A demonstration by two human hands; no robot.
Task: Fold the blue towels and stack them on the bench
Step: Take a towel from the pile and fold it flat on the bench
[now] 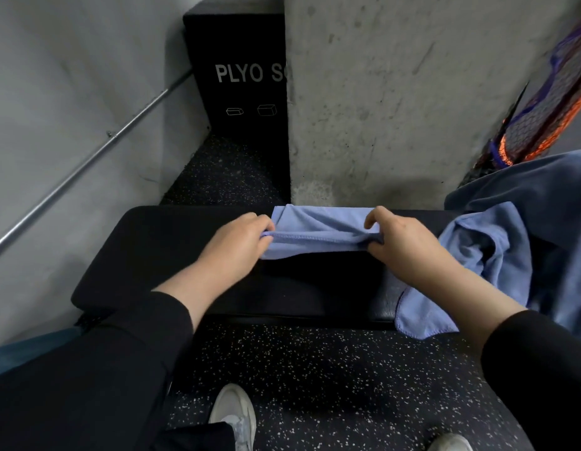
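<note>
Nearest the lens, at the bottom of the frame, are two pale shoes (233, 415) on the speckled rubber floor (331, 369), with black sleeves running up from both lower corners.

Above them, across the middle of the frame, lies the black padded bench (146, 255). On its far edge, just right of centre, sits the blue towel (318, 231) being folded. The left hand (233, 242) pinches the towel's left end between thumb and curled fingers; the right hand (403, 245) pinches the right end the same way. Between them the stitched hem is pulled taut.

That hem gives the towel's long axis: it runs left to right across the frame, along the bench's length, with the cloth bunched beyond the hem toward the concrete pillar (412, 92). Both hands sit at the near edge, one at each end, about equally close, so the towel lies straight ahead of the grip, away from the person.

The next move probably turns on carrying this near hem toward or away from the far edge, keeping it parallel to the bench.

At centre right, touching the right forearm, a heap of unfolded blue towels (510, 255) drapes over the bench's right end and front edge. No folded stack shows yet.
</note>
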